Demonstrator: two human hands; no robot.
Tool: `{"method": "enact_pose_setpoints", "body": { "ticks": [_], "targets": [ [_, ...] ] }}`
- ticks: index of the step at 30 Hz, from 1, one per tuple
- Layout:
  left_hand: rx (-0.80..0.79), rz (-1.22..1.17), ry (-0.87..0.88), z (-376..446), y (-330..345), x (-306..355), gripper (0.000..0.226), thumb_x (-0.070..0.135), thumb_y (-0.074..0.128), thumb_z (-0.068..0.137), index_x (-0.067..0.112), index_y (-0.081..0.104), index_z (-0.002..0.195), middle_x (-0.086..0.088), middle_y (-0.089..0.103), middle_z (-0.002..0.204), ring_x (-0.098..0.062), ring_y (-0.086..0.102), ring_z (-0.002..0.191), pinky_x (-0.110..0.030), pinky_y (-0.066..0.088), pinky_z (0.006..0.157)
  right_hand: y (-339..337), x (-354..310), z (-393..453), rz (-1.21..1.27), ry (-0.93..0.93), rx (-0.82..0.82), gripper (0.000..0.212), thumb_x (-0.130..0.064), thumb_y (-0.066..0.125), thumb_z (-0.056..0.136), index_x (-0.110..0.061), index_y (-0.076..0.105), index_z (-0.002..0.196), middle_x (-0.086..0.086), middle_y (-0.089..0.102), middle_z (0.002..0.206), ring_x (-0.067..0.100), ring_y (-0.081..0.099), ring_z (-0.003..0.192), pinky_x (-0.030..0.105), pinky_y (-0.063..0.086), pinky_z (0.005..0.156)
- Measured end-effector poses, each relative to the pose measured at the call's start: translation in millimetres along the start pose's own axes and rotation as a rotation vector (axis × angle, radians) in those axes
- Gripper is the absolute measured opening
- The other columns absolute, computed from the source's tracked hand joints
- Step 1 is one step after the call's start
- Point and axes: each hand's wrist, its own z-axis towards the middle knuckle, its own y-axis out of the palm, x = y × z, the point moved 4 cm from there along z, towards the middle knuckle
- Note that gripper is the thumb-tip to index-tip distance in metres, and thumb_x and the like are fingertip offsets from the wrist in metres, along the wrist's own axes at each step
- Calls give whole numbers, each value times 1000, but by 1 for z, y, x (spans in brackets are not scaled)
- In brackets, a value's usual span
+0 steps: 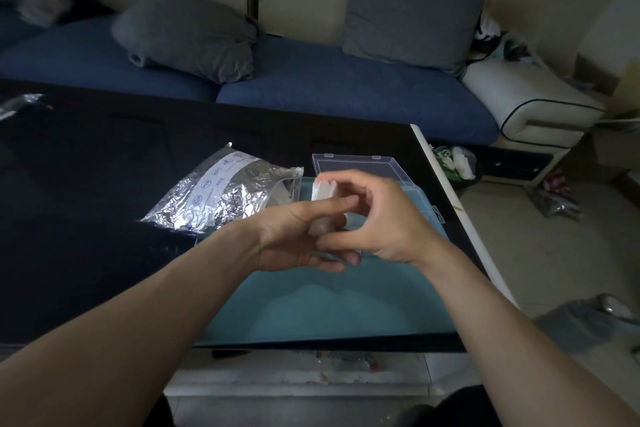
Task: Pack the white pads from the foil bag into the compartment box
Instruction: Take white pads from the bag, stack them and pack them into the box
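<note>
A crinkled silver foil bag [221, 191] lies on the dark table, its open mouth turned toward the teal mat [329, 302]. The clear compartment box [360, 165] stands open at the mat's far side, mostly hidden behind my hands. A small stack of white pads [323, 189] sticks up between my fingers. My left hand [298, 236] and my right hand [377, 218] meet above the mat, both pinching the stack. Blur hides the pads' lower edges.
The black table [86, 218] ends at a white edge [450, 218] on the right. A blue sofa [311, 87] with grey cushions runs behind it. Another scrap of foil [19, 104] lies at the far left. Clutter covers the floor at right.
</note>
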Motion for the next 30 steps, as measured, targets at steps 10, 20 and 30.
{"method": "enact_pose_setpoints", "body": {
  "ticks": [10, 20, 30],
  "targets": [
    [-74, -55, -52, 5, 5, -3, 52, 52, 56, 92, 6, 59, 116, -24, 48, 115, -41, 65, 97, -45, 57, 82, 5, -10, -1, -129, -23, -4, 65, -18, 93, 65, -23, 63, 124, -12, 70, 108, 2, 68, 99, 18, 55, 87],
    [18, 154, -91, 2, 4, -7, 72, 59, 55, 85, -2, 63, 124, -21, 68, 119, -33, 67, 104, -43, 54, 91, 1, -6, -3, -233, 78, -12, 51, -39, 96, 57, -29, 63, 95, -11, 70, 82, 7, 68, 71, 33, 56, 63],
    [163, -126, 126, 7, 2, 3, 39, 49, 57, 88, 15, 66, 104, -2, 68, 94, -14, 68, 83, -30, 55, 77, 10, -4, -6, -24, 105, -83, 64, -14, 95, 64, -30, 59, 114, -6, 72, 106, 8, 73, 96, 37, 60, 89]
  ]
}}
